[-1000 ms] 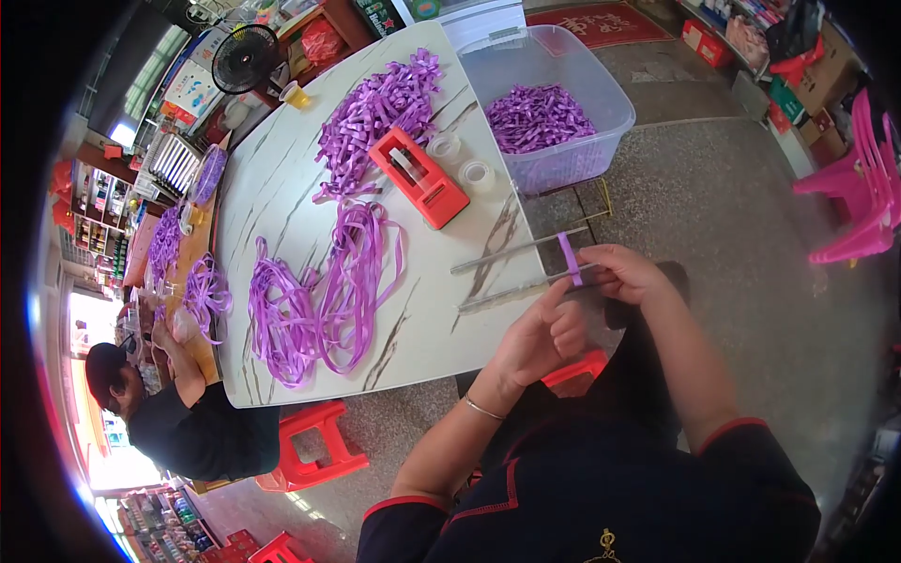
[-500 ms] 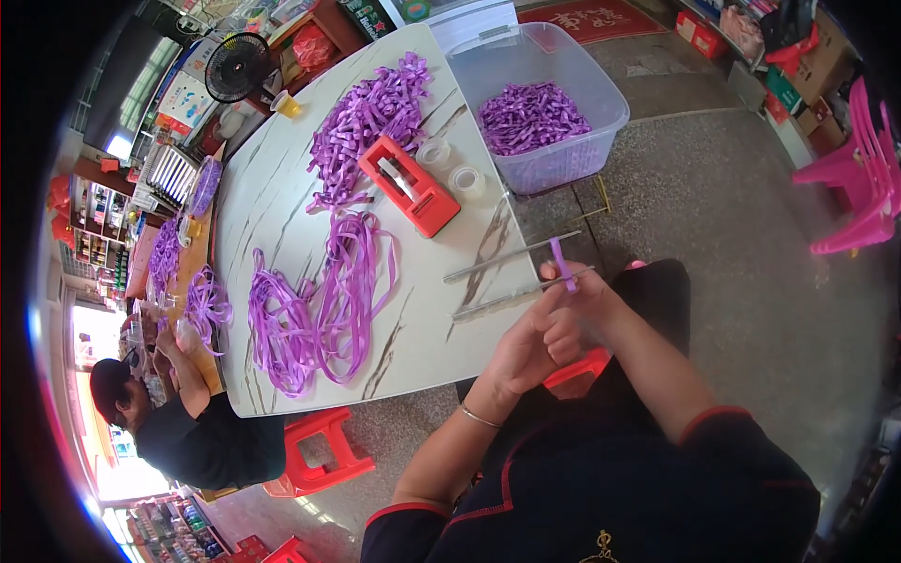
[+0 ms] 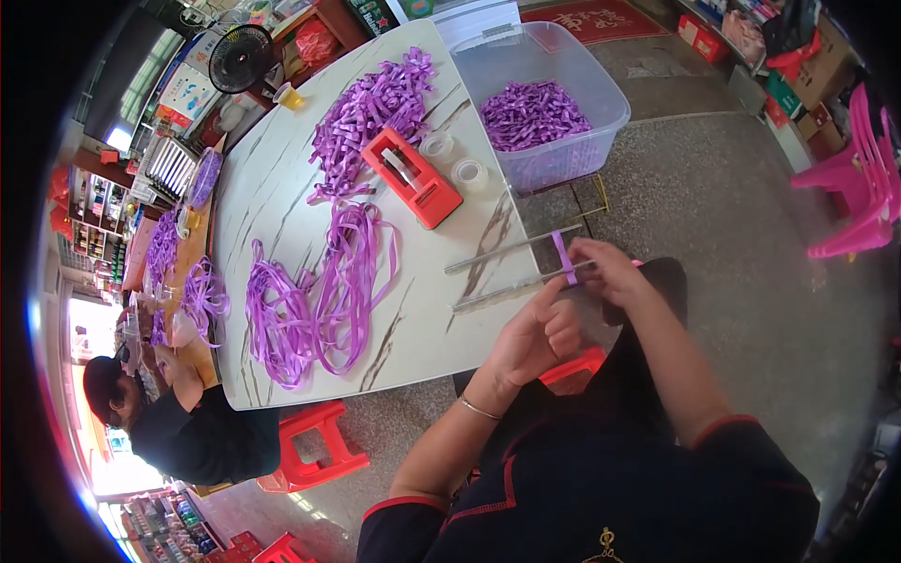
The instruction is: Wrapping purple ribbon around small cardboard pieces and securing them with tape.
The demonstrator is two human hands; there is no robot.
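Observation:
Two thin metal rods (image 3: 507, 294) stick out past the table's right edge, side by side. A short purple ribbon (image 3: 562, 253) spans them near their free ends. My left hand (image 3: 537, 340) is below the rods, its index finger stretched to the ribbon's near end and its other fingers curled; it seems to pinch the ribbon there. On the other side, my right hand (image 3: 612, 272) has bent fingers at the rod tips and the ribbon's near end. Its fingertips are partly hidden.
On the white table (image 3: 413, 310) lie long ribbon loops (image 3: 349, 300), a heap of tied ribbons (image 3: 375, 108), a red tape dispenser (image 3: 413, 178) and clear tape rolls (image 3: 469, 173). A clear bin (image 3: 558, 174) holds more ribbon pieces. A co-worker (image 3: 192, 427) sits at the left.
My right hand has opened away from my left and shifted up and right along the rods. The ribbon now shows stretched across both rods. My left hand has hardly moved.

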